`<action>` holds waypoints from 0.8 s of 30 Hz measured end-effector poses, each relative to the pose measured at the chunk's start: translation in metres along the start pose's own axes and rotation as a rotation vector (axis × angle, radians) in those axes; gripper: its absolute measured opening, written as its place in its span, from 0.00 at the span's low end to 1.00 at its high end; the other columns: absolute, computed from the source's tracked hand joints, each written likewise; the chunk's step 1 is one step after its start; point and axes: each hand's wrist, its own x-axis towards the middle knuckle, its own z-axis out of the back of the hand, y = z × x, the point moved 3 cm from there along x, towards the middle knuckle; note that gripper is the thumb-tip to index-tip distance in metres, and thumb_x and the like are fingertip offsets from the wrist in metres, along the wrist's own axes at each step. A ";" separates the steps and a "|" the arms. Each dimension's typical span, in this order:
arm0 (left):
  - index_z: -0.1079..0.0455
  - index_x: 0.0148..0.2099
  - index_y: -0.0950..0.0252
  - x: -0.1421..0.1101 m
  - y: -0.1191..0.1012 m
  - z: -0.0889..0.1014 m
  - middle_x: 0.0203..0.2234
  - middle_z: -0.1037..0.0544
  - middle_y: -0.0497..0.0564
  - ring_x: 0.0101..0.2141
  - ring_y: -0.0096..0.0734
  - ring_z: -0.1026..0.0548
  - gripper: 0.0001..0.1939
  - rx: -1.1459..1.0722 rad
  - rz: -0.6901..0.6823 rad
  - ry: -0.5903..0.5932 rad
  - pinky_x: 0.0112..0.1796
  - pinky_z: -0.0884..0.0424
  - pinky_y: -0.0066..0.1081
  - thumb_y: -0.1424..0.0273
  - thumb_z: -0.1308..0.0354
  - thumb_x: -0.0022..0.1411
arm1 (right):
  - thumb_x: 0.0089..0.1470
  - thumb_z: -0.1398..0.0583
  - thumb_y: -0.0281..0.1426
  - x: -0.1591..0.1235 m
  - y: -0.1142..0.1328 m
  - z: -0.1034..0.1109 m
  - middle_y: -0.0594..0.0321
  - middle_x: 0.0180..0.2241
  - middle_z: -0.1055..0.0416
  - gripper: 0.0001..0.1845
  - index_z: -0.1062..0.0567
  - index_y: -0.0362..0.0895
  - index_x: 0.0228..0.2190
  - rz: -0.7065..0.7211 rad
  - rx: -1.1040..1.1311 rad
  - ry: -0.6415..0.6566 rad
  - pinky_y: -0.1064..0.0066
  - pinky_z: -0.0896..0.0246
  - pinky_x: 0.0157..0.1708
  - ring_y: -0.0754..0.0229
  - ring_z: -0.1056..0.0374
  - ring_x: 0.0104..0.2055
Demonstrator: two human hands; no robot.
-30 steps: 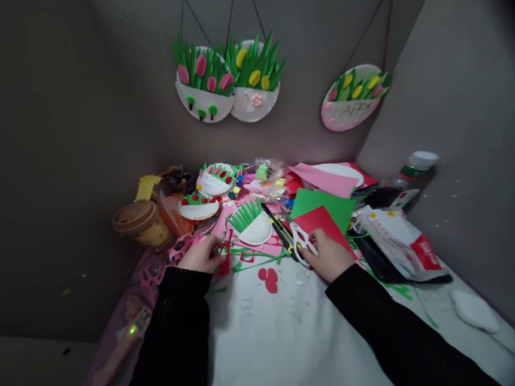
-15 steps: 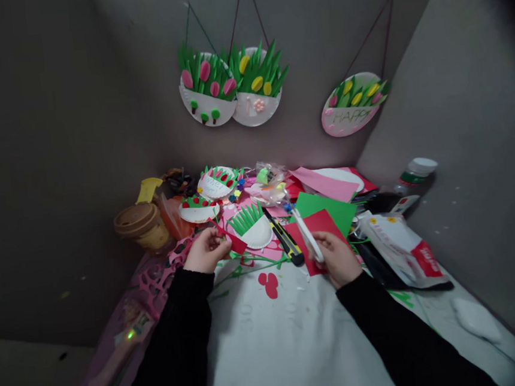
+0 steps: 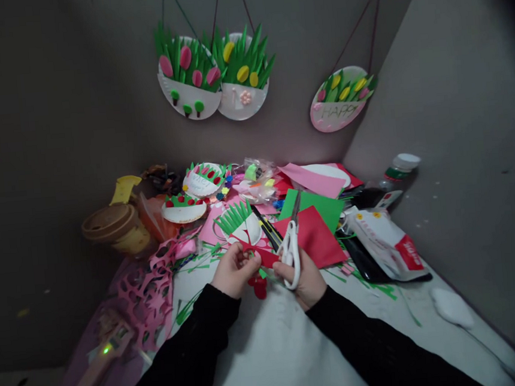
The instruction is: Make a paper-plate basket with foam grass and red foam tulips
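My left hand (image 3: 236, 269) pinches a narrow piece of red paper (image 3: 267, 257) between thumb and fingers. White-handled scissors (image 3: 291, 247) are in my right hand (image 3: 306, 277), blades pointing up and away from me. The right fingertips also meet the right end of the red piece. Just below the hands lie small red paper ovals (image 3: 260, 287) on the white table cover. Behind the hands sits a half paper plate with green paper grass (image 3: 237, 223), beside a black and yellow utility knife (image 3: 267, 228). A red sheet (image 3: 318, 239) overlaps a green sheet (image 3: 328, 206).
Finished plate baskets (image 3: 190, 97) hang on the wall. A brown-lidded cup (image 3: 120, 226) and pink cut-out scraps (image 3: 147, 296) lie left, near a glue gun (image 3: 98, 357) with a green light. To the right are a white and red packet (image 3: 386, 245), a bottle (image 3: 400, 169) and a white mouse (image 3: 451, 307).
My hands have come together. The right one brought the scissors left and turned them more upright, and its fingers now reach the red paper. The camera view has shifted slightly.
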 end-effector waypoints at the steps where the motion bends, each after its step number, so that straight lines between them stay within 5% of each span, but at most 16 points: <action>1: 0.44 0.29 0.64 0.000 -0.003 0.002 0.20 0.37 0.40 0.19 0.17 0.36 0.21 0.020 -0.011 0.007 0.21 0.39 0.21 0.61 0.35 0.43 | 0.33 0.33 0.31 0.001 -0.001 0.001 0.73 0.21 0.41 0.21 0.37 0.45 0.29 0.020 -0.008 -0.024 0.75 0.45 0.22 0.68 0.42 0.22; 5: 0.43 0.34 0.63 0.002 -0.020 0.037 0.20 0.35 0.41 0.20 0.20 0.34 0.17 0.210 -0.086 -0.044 0.23 0.37 0.23 0.63 0.39 0.47 | 0.34 0.33 0.32 0.007 0.000 0.011 0.74 0.21 0.41 0.22 0.39 0.45 0.30 0.067 -0.024 -0.109 0.75 0.46 0.19 0.68 0.43 0.20; 8: 0.41 0.34 0.63 0.003 -0.036 0.069 0.21 0.35 0.43 0.22 0.26 0.32 0.13 0.673 -0.122 -0.067 0.25 0.34 0.28 0.65 0.41 0.49 | 0.33 0.33 0.33 0.011 0.006 0.018 0.74 0.21 0.41 0.22 0.39 0.45 0.29 0.097 -0.081 -0.113 0.75 0.46 0.19 0.68 0.44 0.20; 10: 0.36 0.37 0.65 0.000 -0.047 0.080 0.31 0.31 0.51 0.31 0.35 0.29 0.16 1.068 -0.188 -0.242 0.31 0.32 0.34 0.67 0.38 0.45 | 0.33 0.34 0.32 0.011 0.010 0.019 0.73 0.22 0.40 0.22 0.39 0.45 0.29 0.124 -0.157 -0.107 0.75 0.45 0.20 0.67 0.42 0.21; 12: 0.34 0.44 0.64 -0.007 -0.057 0.076 0.43 0.34 0.57 0.40 0.41 0.29 0.19 1.226 -0.312 -0.446 0.35 0.31 0.37 0.66 0.41 0.49 | 0.34 0.35 0.32 0.010 0.014 0.017 0.71 0.23 0.37 0.21 0.40 0.45 0.29 0.127 -0.235 -0.090 0.74 0.43 0.21 0.66 0.40 0.22; 13: 0.33 0.45 0.63 -0.011 -0.059 0.067 0.45 0.35 0.57 0.42 0.41 0.30 0.16 1.226 -0.401 -0.456 0.36 0.31 0.35 0.65 0.44 0.53 | 0.34 0.35 0.32 0.009 0.015 0.016 0.71 0.23 0.36 0.21 0.40 0.45 0.29 0.124 -0.267 -0.074 0.74 0.43 0.21 0.66 0.39 0.22; 16: 0.31 0.41 0.64 -0.020 -0.056 0.027 0.39 0.29 0.55 0.41 0.35 0.29 0.10 1.130 -0.629 -0.133 0.40 0.32 0.32 0.68 0.51 0.60 | 0.35 0.36 0.31 0.003 0.017 0.008 0.71 0.23 0.37 0.19 0.41 0.46 0.29 0.137 -0.333 0.028 0.73 0.42 0.23 0.66 0.39 0.23; 20: 0.30 0.42 0.64 -0.026 -0.041 -0.006 0.36 0.25 0.55 0.37 0.36 0.28 0.11 1.192 -0.620 0.170 0.37 0.32 0.34 0.69 0.50 0.59 | 0.37 0.37 0.29 -0.005 0.017 -0.001 0.70 0.24 0.36 0.18 0.41 0.45 0.29 0.161 -0.352 0.207 0.72 0.41 0.27 0.65 0.37 0.25; 22: 0.28 0.38 0.64 -0.025 -0.036 -0.009 0.30 0.25 0.53 0.32 0.33 0.28 0.09 1.117 -0.544 0.257 0.33 0.33 0.31 0.71 0.50 0.59 | 0.38 0.36 0.30 -0.006 0.018 -0.002 0.69 0.25 0.35 0.19 0.41 0.45 0.30 0.166 -0.335 0.233 0.72 0.41 0.27 0.65 0.37 0.26; 24: 0.29 0.34 0.65 -0.023 -0.035 -0.005 0.26 0.25 0.51 0.27 0.29 0.29 0.08 0.954 -0.444 0.205 0.29 0.34 0.28 0.71 0.49 0.58 | 0.39 0.36 0.32 -0.005 0.019 0.000 0.69 0.25 0.36 0.19 0.40 0.45 0.30 0.181 -0.314 0.211 0.72 0.41 0.28 0.65 0.37 0.26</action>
